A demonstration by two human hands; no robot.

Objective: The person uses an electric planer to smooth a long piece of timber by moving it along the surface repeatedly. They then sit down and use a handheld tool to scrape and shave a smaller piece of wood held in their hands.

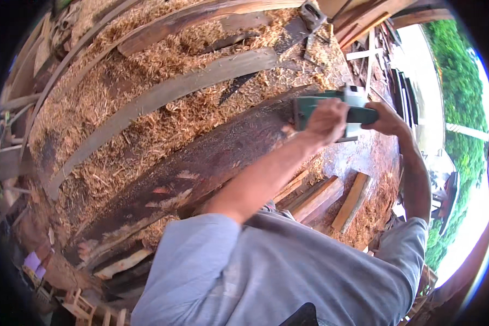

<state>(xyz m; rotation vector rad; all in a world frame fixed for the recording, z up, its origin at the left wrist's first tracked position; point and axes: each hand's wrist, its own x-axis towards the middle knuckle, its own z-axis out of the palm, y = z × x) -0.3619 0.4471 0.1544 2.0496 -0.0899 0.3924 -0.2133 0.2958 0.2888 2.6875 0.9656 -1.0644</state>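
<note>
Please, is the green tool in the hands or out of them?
In: the left hand is wrapped on the green tool, and the right hand grips its right end.

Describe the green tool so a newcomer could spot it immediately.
Follow the long dark plank diagonally to its upper-right end. There, the left hand and right hand hold the tool. Its green colour stands out from the brown wood nearby.

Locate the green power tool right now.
In the head view, the green power tool is right of centre, upper half, held by the left hand and right hand at the upper-right end of the dark plank.
</note>
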